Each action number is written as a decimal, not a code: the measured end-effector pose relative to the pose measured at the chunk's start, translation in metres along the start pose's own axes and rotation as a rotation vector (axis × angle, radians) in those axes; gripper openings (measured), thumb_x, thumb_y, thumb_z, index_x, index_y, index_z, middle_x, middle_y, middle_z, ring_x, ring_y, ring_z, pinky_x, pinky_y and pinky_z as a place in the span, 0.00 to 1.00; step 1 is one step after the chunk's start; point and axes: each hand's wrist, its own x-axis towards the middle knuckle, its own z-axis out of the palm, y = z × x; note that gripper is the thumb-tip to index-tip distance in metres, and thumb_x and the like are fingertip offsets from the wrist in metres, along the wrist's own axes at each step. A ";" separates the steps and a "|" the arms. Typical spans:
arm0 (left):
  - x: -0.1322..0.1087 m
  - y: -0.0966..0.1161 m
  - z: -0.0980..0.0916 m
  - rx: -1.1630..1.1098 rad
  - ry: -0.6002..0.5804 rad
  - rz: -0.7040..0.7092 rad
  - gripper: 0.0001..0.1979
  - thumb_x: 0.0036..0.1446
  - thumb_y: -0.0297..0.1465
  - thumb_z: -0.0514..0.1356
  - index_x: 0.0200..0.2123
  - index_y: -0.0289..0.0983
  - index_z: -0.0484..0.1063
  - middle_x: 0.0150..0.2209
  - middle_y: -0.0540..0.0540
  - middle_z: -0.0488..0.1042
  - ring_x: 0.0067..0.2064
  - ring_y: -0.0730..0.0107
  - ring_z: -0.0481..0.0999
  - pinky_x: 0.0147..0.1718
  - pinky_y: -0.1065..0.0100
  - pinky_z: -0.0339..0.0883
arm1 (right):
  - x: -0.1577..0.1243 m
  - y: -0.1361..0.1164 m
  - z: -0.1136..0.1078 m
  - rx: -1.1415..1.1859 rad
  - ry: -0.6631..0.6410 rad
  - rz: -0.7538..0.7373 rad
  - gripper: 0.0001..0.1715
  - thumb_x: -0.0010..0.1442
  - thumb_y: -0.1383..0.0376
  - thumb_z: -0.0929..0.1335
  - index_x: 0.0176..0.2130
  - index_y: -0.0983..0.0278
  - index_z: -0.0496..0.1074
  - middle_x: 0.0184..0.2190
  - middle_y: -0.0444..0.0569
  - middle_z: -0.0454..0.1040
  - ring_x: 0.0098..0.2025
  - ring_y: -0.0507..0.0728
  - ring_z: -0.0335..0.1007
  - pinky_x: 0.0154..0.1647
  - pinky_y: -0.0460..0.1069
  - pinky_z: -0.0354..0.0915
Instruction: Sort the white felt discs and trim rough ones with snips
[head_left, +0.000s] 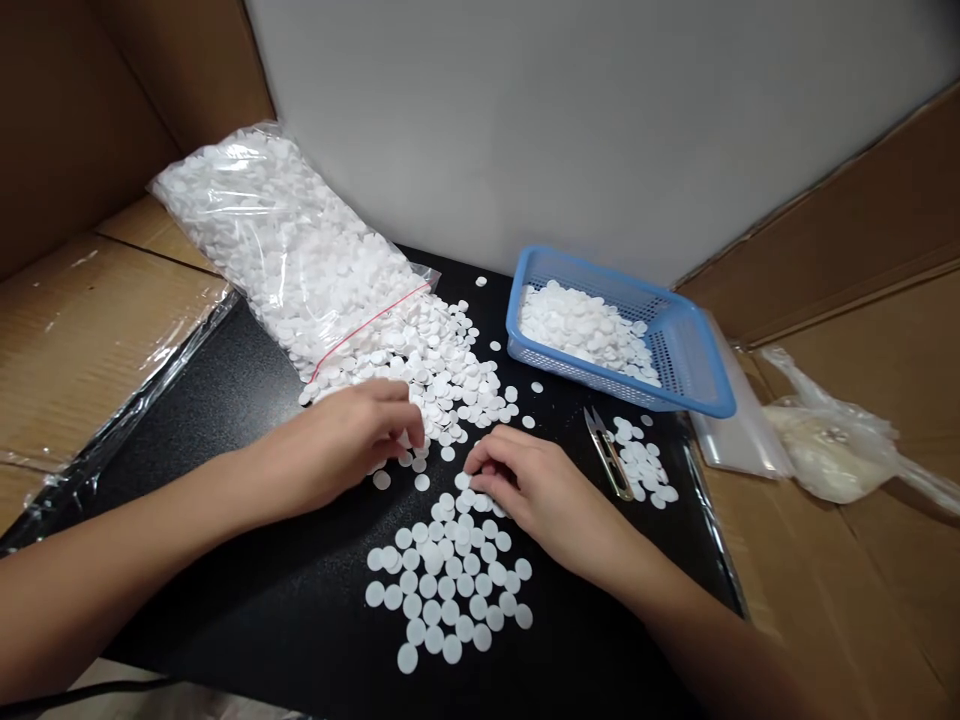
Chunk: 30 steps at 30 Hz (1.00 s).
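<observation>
A black mat [247,480] lies on cardboard [82,330], with a white wall [600,120] at 12 o'clock and cardboard sides rising at 10 and 2. A clear bag [285,240] of white discs lies at 10 o'clock, its mouth spilling a heap [450,370] toward the mat's middle. A blue basket [694,345] holding more discs sits at 2 o'clock.

The left hand [352,445] comes in from 8 o'clock, palm down, its fingers bunched at the heap's near edge; whether they pinch a disc cannot be told. The right hand [532,490] comes in from 4 o'clock, its fingers bent with the tips on discs at the top of a flat patch [450,590] laid out at 6 o'clock; its grip cannot be told either. The two hands are near each other but apart.

Snips [607,455] lie just beside the right hand at 3 o'clock, beside a small pile [645,465] near the mat's right edge. Bare mat shows at 7 to 9 o'clock and at 5.
</observation>
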 end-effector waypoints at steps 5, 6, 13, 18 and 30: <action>-0.003 0.005 0.023 0.058 -0.085 0.085 0.08 0.60 0.19 0.60 0.35 0.37 0.76 0.33 0.49 0.69 0.36 0.68 0.71 0.33 0.70 0.61 | 0.000 0.002 -0.005 0.023 0.025 -0.031 0.08 0.64 0.72 0.68 0.34 0.61 0.73 0.33 0.44 0.74 0.33 0.53 0.71 0.33 0.48 0.65; -0.002 0.006 0.024 0.055 -0.090 0.079 0.07 0.61 0.20 0.61 0.33 0.36 0.76 0.33 0.49 0.69 0.35 0.68 0.71 0.33 0.70 0.61 | 0.001 0.004 -0.006 0.003 0.080 -0.028 0.09 0.64 0.73 0.67 0.34 0.61 0.72 0.34 0.44 0.74 0.35 0.53 0.71 0.35 0.49 0.66; -0.003 0.004 0.016 -0.132 -0.224 0.071 0.08 0.60 0.19 0.63 0.34 0.39 0.78 0.34 0.51 0.71 0.37 0.72 0.74 0.34 0.74 0.62 | 0.010 0.011 -0.002 -0.057 0.169 -0.028 0.06 0.63 0.73 0.67 0.37 0.62 0.71 0.40 0.48 0.71 0.39 0.56 0.71 0.38 0.51 0.68; -0.004 -0.001 0.006 -0.096 -0.100 0.014 0.08 0.62 0.20 0.60 0.36 0.37 0.76 0.36 0.50 0.72 0.39 0.69 0.73 0.36 0.71 0.62 | 0.007 0.007 0.001 0.088 0.017 -0.041 0.06 0.62 0.72 0.70 0.35 0.60 0.71 0.36 0.44 0.71 0.34 0.53 0.69 0.33 0.48 0.67; -0.005 -0.006 0.014 0.051 -0.028 0.022 0.07 0.62 0.22 0.59 0.37 0.37 0.77 0.34 0.48 0.71 0.37 0.67 0.71 0.35 0.68 0.61 | 0.010 -0.002 0.019 0.069 0.077 -0.149 0.10 0.66 0.73 0.63 0.37 0.61 0.71 0.36 0.48 0.71 0.38 0.55 0.71 0.39 0.50 0.69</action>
